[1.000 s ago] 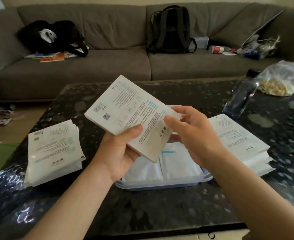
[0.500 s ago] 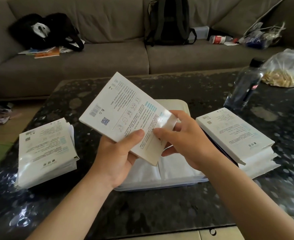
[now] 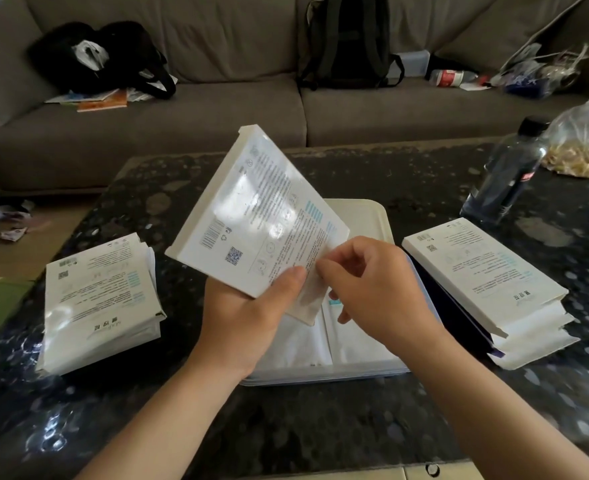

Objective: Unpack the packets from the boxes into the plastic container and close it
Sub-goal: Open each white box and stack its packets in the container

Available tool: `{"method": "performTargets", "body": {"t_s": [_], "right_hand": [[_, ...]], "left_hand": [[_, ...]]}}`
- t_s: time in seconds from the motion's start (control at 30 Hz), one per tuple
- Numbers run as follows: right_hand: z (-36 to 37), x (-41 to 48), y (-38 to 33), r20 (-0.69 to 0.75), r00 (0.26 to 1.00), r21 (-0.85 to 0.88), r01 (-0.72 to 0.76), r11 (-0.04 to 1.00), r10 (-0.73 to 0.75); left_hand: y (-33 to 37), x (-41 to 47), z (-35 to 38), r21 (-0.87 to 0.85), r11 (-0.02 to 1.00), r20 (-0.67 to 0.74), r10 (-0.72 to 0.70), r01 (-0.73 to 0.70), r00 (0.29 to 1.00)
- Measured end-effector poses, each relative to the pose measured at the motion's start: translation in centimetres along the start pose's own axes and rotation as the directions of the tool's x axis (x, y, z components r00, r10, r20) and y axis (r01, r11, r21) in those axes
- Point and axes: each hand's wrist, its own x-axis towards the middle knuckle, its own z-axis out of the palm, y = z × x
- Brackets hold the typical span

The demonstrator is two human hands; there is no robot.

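My left hand [image 3: 248, 317] grips a flat white printed box [image 3: 251, 216] by its lower edge, tilted up over the plastic container [image 3: 321, 377]. My right hand [image 3: 372, 285] pinches the box's end flap [image 3: 308, 299], which hangs open below the box. White packets [image 3: 300, 344] lie flat inside the container, and its pale lid [image 3: 359, 216] shows behind the box. One pile of similar white boxes [image 3: 99, 299] lies to the left on the dark table, and another pile of white boxes [image 3: 487, 282] lies to the right.
A dark water bottle [image 3: 508, 174] and a clear bag of pale food [image 3: 584, 143] stand at the table's far right. Behind the table is a grey sofa [image 3: 217, 109] with a black backpack [image 3: 348, 39], a black bag [image 3: 95, 57] and clutter.
The box has tipped up more steeply in my left hand. My right hand has moved down to the box's lower end, and the flap there now hangs open.
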Motion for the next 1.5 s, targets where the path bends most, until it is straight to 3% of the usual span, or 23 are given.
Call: {"method": "performTargets", "body": {"t_s": [0.33, 0.57, 0.7, 0.83, 1.03, 1.27, 1.5], "right_hand": [[-0.1, 0.1, -0.4, 0.109, 0.991, 0.147, -0.096, 0.985, 0.08], [-0.8, 0.1, -0.8, 0.149, 0.983, 0.326, -0.149, 0.934, 0.105], [-0.9, 0.1, -1.2, 0.188, 0.975, 0.542, -0.202, 0.816, 0.116], [-0.8, 0.0, -1.3, 0.232, 0.964, 0.743, -0.263, 0.616, 0.132], [-0.6, 0.0, -1.1, 0.278, 0.946, 0.839, -0.324, 0.437, 0.169], [-0.4, 0.1, -0.8, 0.293, 0.942, 0.846, -0.336, 0.413, 0.165], [-0.8, 0.2, -0.7, 0.33, 0.911, 0.775, -0.411, 0.479, 0.247]], "left_hand": [[-0.7, 0.3, -0.6, -0.037, 0.996, 0.012, -0.077, 0.078, 0.997], [-0.1, 0.8, -1.0, -0.245, 0.943, -0.05, -0.245, 0.226, 0.968], [0.1, 1.2, -1.4, -0.349, 0.888, -0.048, -0.335, 0.299, 0.941], [0.4, 1.4, -1.6, -0.439, 0.837, -0.023, -0.374, 0.326, 0.927], [0.7, 1.4, -1.7, -0.487, 0.806, -0.027, -0.399, 0.336, 0.917], [1.2, 1.5, -1.9, -0.535, 0.778, -0.056, -0.42, 0.328, 0.906], [1.4, 1.6, -2.2, -0.51, 0.796, -0.034, -0.397, 0.326, 0.917]]}}
